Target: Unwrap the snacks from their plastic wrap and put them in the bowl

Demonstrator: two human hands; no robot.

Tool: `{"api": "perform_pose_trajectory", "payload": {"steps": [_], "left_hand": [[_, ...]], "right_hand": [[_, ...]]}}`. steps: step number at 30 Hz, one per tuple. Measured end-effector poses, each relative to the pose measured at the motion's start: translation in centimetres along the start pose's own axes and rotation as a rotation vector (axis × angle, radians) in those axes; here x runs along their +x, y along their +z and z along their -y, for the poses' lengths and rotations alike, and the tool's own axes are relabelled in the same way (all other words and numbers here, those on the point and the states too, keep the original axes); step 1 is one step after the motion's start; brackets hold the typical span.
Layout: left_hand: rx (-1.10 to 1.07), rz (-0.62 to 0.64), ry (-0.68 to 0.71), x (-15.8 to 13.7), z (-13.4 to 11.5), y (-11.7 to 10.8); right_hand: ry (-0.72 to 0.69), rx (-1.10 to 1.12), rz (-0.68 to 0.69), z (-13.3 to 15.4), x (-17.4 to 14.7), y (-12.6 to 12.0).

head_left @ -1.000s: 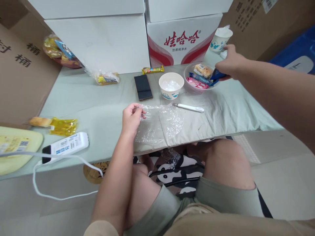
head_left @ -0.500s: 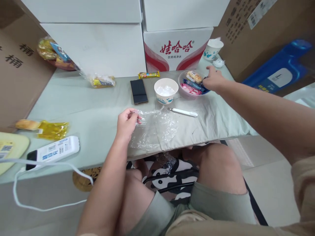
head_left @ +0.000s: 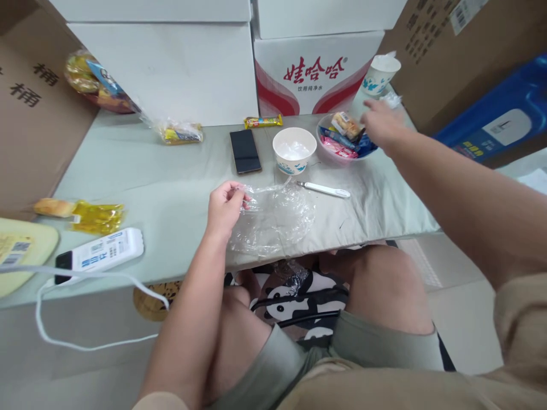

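Note:
My left hand (head_left: 226, 208) pinches the upper left edge of a clear, crinkled sheet of plastic film (head_left: 273, 219), which lies spread over the front of the table. At the right, my right hand (head_left: 380, 122) is over the right rim of a see-through bowl (head_left: 337, 156). Motion blurs its fingers, so I cannot tell whether they hold anything. In that bowl lie a wrapped bread roll (head_left: 345, 125), pink packets (head_left: 337, 148) and blue packets (head_left: 339, 136). Left of it stands a paper bowl (head_left: 294, 149) with clear plastic inside. A white-handled knife-like tool (head_left: 325, 189) lies behind the film.
A black phone (head_left: 245, 151), a yellow snack packet (head_left: 263, 121) and wrapped bread (head_left: 182, 133) lie toward the back. White boxes (head_left: 166, 74) wall off the rear. A paper cup (head_left: 382, 74) stands back right. A white power bank (head_left: 102, 253) with a cable lies left.
My right hand has drawn slightly up and away from the bowl's contents, near its right rim. My left hand keeps its pinch on the film. The whole view has shifted slightly.

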State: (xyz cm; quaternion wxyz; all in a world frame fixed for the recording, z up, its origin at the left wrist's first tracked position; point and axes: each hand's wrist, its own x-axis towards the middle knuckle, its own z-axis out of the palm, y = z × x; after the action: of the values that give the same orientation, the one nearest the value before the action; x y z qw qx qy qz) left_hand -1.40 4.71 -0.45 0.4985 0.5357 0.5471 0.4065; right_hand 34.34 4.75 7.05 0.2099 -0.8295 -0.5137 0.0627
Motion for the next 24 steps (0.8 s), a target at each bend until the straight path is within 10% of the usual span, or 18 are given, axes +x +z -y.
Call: {"api": "perform_pose_trajectory", "payload": {"steps": [3, 9, 12, 16, 20, 24], "left_hand": [[0.005, 0.026, 0.01, -0.1, 0.0, -0.1], [0.035, 0.177, -0.079, 0.1, 0.8, 0.7], [0.193, 0.162, 0.093, -0.3, 1.1, 0.7], [0.461, 0.159, 0.356, -0.4, 1.6, -0.2], [0.295, 0.132, 0.162, 1.1, 2.2, -1.4], [0.162, -0.222, 0.113, 2.6, 2.3, -2.2]], "right_hand": [[-0.089, 0.105, -0.229, 0.1, -4.7, -0.5], [-0.556, 0.222, 0.297, 2.5, -14.1, 8.6], [-0.674, 0.12, 0.382, 3.8, -15.5, 11.8], [-0.651, 0.013, 0.394, 3.7, -15.6, 11.1], [-0.633, -0.046, 0.417, 2.7, -15.6, 9.2], [-0.617, -0.081, 0.449, 1.9, -15.7, 8.4]]}}
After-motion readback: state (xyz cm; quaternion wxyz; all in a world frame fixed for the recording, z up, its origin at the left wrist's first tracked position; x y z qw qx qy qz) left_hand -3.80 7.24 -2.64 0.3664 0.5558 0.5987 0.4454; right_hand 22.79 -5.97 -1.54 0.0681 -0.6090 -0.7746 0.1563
